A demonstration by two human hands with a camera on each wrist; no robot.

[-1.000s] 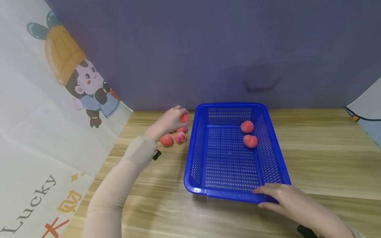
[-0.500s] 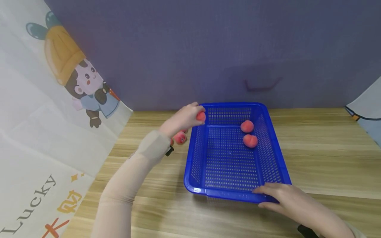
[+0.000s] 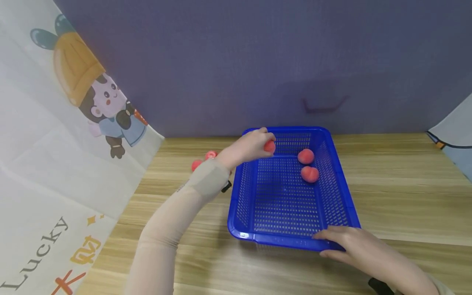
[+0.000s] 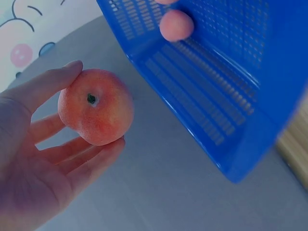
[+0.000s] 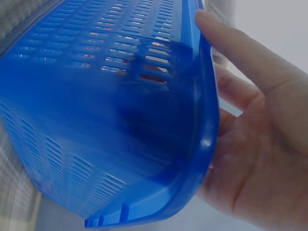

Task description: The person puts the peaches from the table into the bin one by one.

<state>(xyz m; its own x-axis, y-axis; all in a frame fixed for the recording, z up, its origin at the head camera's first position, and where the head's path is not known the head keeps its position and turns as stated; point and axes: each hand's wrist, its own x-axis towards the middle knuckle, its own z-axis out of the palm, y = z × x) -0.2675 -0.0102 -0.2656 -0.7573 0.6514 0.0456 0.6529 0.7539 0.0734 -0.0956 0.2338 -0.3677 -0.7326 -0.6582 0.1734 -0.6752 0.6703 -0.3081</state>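
My left hand [image 3: 254,144] grips a red peach [image 3: 269,146] over the back left part of the blue plastic basket [image 3: 287,242]. In the left wrist view, thumb and fingers curl round the peach [image 4: 96,107], its dark stem spot facing the camera. Two more peaches, one farther back [image 3: 306,156] and one nearer [image 3: 310,174], lie inside along the basket's right wall. At the near right corner my right hand [image 3: 350,243] holds the basket's rim, pinched between thumb and fingers in the right wrist view.
Left of the basket, peaches lie on the wood-grain table [image 3: 398,184], among them one at the back [image 3: 211,154] and another [image 3: 197,164] partly behind my left forearm. A dark grey-blue panel [image 3: 258,65] rises behind; a printed white sheet [image 3: 44,143] hangs left.
My left hand has carried the peach rightward from the group on the table, across the basket's left rim. My right hand and the basket stay where they were.
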